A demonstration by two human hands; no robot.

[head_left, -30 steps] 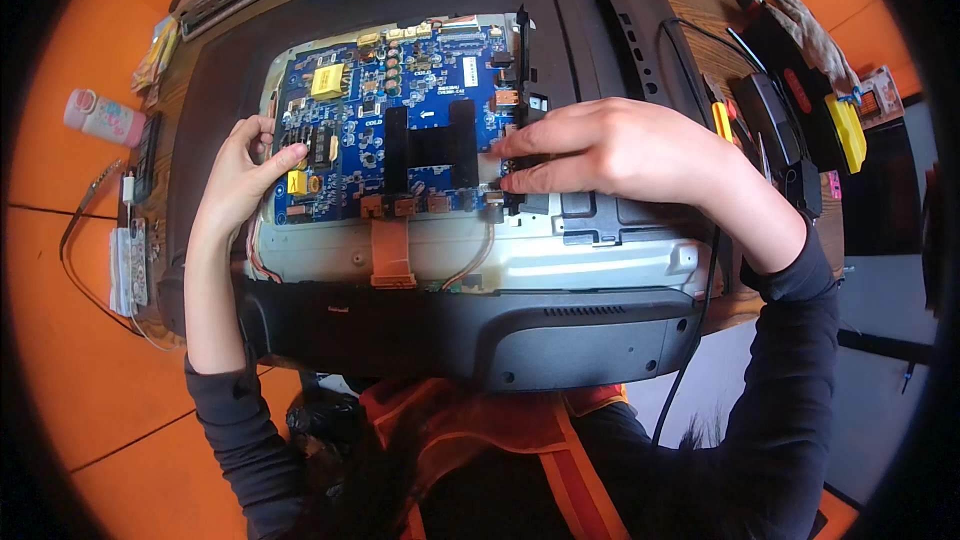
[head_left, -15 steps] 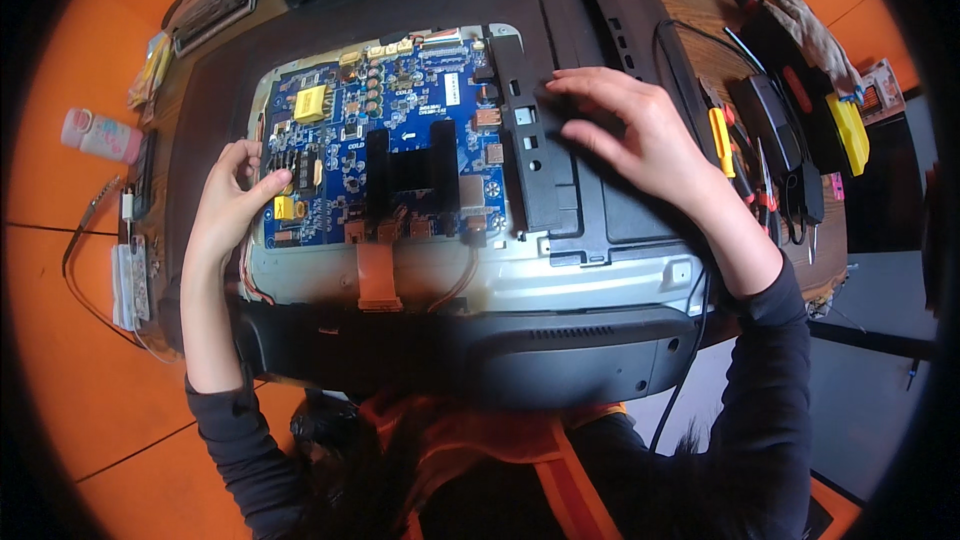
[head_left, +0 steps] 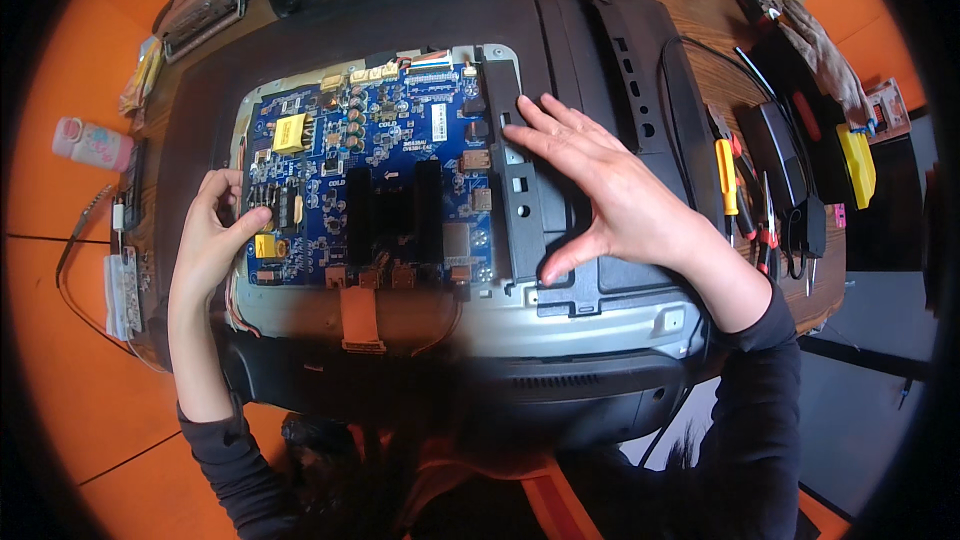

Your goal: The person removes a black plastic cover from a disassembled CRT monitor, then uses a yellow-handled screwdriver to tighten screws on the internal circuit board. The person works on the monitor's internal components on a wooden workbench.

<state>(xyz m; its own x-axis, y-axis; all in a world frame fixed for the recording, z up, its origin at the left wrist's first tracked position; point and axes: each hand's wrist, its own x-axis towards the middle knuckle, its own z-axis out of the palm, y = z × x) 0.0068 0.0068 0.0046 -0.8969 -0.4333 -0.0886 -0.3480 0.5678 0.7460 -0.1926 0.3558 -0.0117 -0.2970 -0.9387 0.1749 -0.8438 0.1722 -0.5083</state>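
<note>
A blue circuit board with yellow parts and black heat-sink pieces sits in the back of a dark flat-screen casing. My left hand grips the board's left edge, thumb on top by a dark finned part and the fingers curled at the rim. Along the board's right side runs a black port strip with cut-outs. My right hand spreads over this strip, fingertips at its upper part and thumb near its lower end; it holds nothing. An orange ribbon cable hangs from the board's near edge.
A second black port strip lies at the far right of the casing. A yellow-handled screwdriver, pliers and a black box-shaped device lie to the right. A pink-and-white bottle stands at the left.
My right hand has come nearer, its fingers spread wider and now against the port strip. My left hand keeps its place at the board's edge. The whole view has shifted slightly.
</note>
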